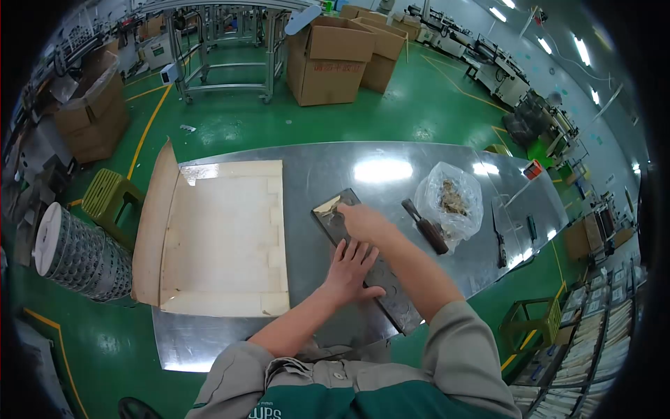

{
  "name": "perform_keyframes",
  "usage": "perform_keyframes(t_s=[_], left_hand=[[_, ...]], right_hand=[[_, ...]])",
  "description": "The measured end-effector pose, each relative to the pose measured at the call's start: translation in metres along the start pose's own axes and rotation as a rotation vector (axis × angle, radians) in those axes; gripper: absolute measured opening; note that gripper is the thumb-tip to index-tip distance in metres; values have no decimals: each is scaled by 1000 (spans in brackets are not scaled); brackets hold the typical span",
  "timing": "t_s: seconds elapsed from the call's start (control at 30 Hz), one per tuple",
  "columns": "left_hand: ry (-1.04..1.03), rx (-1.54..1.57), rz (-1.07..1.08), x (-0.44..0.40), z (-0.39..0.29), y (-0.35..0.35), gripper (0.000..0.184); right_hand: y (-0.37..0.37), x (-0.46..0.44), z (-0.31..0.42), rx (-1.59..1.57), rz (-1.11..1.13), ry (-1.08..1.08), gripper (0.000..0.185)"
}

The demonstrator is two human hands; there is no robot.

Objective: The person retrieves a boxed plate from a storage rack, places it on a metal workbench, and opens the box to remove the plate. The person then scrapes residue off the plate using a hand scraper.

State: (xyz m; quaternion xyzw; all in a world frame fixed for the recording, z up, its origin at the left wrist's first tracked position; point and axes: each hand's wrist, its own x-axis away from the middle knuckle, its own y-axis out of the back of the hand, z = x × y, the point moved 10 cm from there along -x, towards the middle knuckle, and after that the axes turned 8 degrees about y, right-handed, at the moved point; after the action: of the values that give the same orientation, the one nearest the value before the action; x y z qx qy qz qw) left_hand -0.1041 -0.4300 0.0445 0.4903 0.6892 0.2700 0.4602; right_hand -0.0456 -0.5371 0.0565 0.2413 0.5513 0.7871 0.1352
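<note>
A long dark flat plate (pixel 391 297) lies at a slant on the metal table. My left hand (pixel 347 274) rests on its middle with the fingers spread. My right hand (pixel 361 222) is at the plate's far end, its fingers closed on a crumpled tan scrap (pixel 328 207). Right of my right hand lies a dark-handled tool (pixel 426 228). Beside that tool sits a clear plastic bag (pixel 469 197) with brownish scraps inside. An open shallow cardboard box (pixel 227 237) with a pale inside lies to the left of my hands.
The metal table (pixel 335 162) has a knife-like tool (pixel 500 241) and a small tool (pixel 532 229) at its right. Green stools (pixel 112 195) stand at both sides. Large cartons (pixel 328 66) are on the floor beyond, and a patterned cylinder (pixel 91 255) stands at left.
</note>
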Motion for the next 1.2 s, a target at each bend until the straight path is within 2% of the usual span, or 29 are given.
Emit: perform_keyframes(t_s=[0.07, 0.13, 0.3, 0.5, 0.57, 0.77, 0.8, 0.83, 0.87, 0.9, 0.97, 1.0, 1.07, 1.1, 1.2], left_hand=[[-10, 11, -2, 0, -2, 2, 96], [1, 17, 28, -1, -2, 2, 96], [22, 26, 71, -1, 0, -2, 93], [-7, 63, -43, 1, -4, 9, 86], [18, 77, 50, -2, -1, 2, 96], [-73, 82, -57, -1, -6, 9, 94], [-42, 28, 11, -2, -5, 5, 94], [-7, -25, 79, -2, -2, -1, 94], [-22, 32, 35, -1, -3, 4, 94], [-22, 35, 28, 0, -5, 4, 94], [5, 6, 21, 1, -4, 5, 93], [19, 29, 27, 2, -3, 5, 92], [7, 51, 16, 3, -6, 5, 91], [0, 68, 1, 3, -7, 7, 90], [-4, 102, -59, 4, -6, 10, 89]], right_hand=[[-7, 3, -10, -92, 67, -63, 35], [-9, 6, -17, -120, -46, 7, 35], [-11, 20, -2, -59, 48, -18, 35], [1, 13, 16, 16, 122, -22, 36], [0, 7, 19, 35, 126, 6, 36], [-8, 18, 24, -89, -50, -128, 31], [-12, 12, 12, -106, -104, -145, 32], [-14, 2, 4, -195, -211, -24, 33], [-10, 0, 0, -283, -311, 97, 33], [-9, 18, 4, -731, -107, -185, 34], [0, 21, -3, -700, -185, -102, 33], [5, 18, 1, -474, -254, 26, 34], [-13, 10, 2, -215, -257, 164, 35], [-13, 20, 12, -149, -85, -4, 34], [-13, 26, 25, -92, 25, -81, 34]])
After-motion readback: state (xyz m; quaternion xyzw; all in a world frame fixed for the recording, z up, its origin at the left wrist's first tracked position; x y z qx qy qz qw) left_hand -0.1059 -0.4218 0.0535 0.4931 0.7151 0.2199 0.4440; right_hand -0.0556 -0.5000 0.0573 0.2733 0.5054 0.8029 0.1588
